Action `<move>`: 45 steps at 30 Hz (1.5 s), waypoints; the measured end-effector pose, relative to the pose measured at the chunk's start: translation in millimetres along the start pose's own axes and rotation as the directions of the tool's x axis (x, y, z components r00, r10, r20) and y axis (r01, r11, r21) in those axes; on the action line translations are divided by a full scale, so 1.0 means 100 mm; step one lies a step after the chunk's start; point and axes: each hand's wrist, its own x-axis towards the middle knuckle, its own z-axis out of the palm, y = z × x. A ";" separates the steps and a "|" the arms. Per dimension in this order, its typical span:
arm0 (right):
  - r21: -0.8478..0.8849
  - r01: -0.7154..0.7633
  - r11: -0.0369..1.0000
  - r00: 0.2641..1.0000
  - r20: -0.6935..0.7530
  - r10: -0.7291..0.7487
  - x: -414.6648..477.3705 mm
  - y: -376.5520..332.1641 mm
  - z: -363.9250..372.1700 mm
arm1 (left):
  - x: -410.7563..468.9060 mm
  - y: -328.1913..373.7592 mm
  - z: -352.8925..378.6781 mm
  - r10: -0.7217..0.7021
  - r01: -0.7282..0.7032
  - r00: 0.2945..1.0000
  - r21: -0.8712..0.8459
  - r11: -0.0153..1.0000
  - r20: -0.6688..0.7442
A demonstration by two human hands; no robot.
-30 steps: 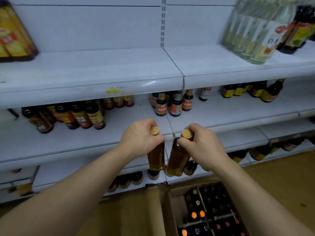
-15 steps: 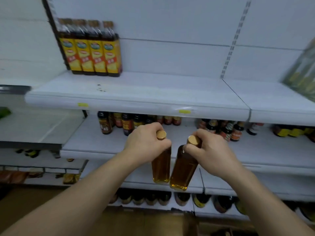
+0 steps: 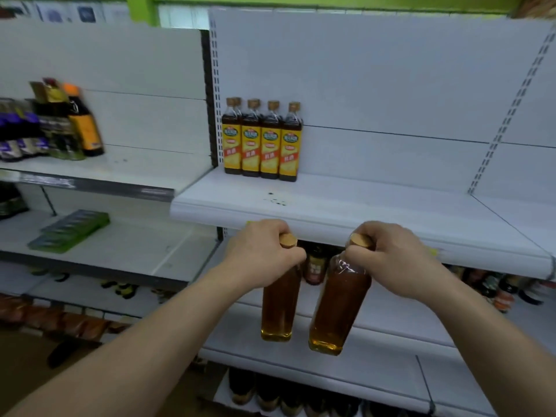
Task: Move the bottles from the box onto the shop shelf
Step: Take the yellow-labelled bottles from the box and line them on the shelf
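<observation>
Two amber bottles held at the shelf's front edge.
Left hand (image 3: 261, 254) grips left bottle (image 3: 278, 308) by its neck; right hand (image 3: 391, 257) grips right bottle (image 3: 337, 308) likewise, below white shelf (image 3: 376, 218).

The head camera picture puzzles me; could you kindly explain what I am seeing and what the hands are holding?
There is no machine: a person wears a camera on the head, so the picture looks forward and down along their own bare arms. The left hand grips the left amber bottle by its neck; the right hand grips the right amber bottle, slightly tilted, likewise. Both bottles hang before a white shop shelf, on which a row of yellow-labelled bottles stands at the back.
</observation>
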 end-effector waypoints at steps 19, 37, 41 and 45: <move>0.068 0.186 0.980 0.980 0.055 -0.190 0.96 -1.14 0.00 | 0.44 -0.39 -1.15 -0.009 -0.002 0.981 -0.059 0.998 -0.196; 0.108 0.329 0.938 0.942 0.037 -0.334 2.19 -1.34 -0.16 | 1.40 -0.38 -1.71 0.060 -0.090 0.948 -0.082 0.993 -0.313; 0.126 0.296 0.947 0.953 0.027 -0.302 2.39 -1.46 -0.14 | 1.67 -0.47 -1.79 0.091 -0.125 0.948 -0.095 0.988 -0.304; 0.120 0.249 0.961 0.969 -0.038 -0.246 2.56 -1.57 -0.11 | 1.96 -0.61 -1.89 0.155 -0.195 0.946 -0.116 0.974 -0.285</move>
